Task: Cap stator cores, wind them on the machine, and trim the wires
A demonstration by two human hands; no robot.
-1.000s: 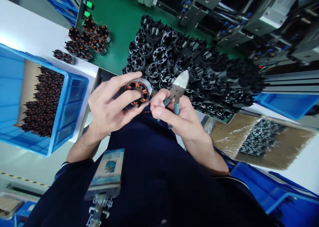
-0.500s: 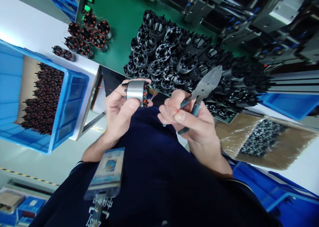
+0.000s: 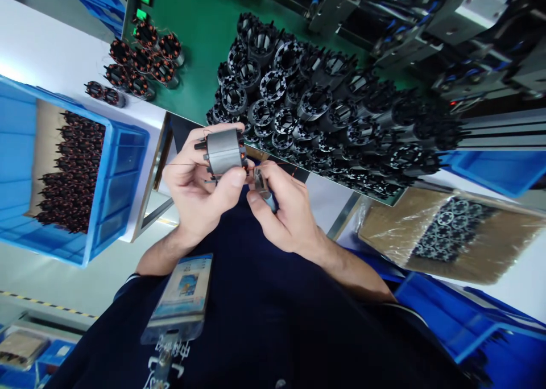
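Observation:
My left hand (image 3: 194,178) is closed around a motor stator (image 3: 224,151), a grey metal cylinder with black plastic ends and copper windings. The stator lies on its side, its wound end turned toward my right hand. A thin copper wire sticks out past it on the left. My right hand (image 3: 284,204) grips a pair of cutting pliers (image 3: 263,189) with blue-grey handles. Their jaws are right beside the wound end, where a fine wire shows; whether they touch it I cannot tell.
Many unwound stators (image 3: 315,102) are piled on the green bench (image 3: 200,13); several wound ones (image 3: 145,65) stand at its left. A blue crate (image 3: 128,178) of wound stators is at left. Machinery (image 3: 426,36) lines the back right. A plastic-lined carton (image 3: 384,230) holds metal rings.
My left hand has turned the stator from end-on onto its side. My right hand moved away to the right, then came back, with the pliers' jaws now pointing at the stator.

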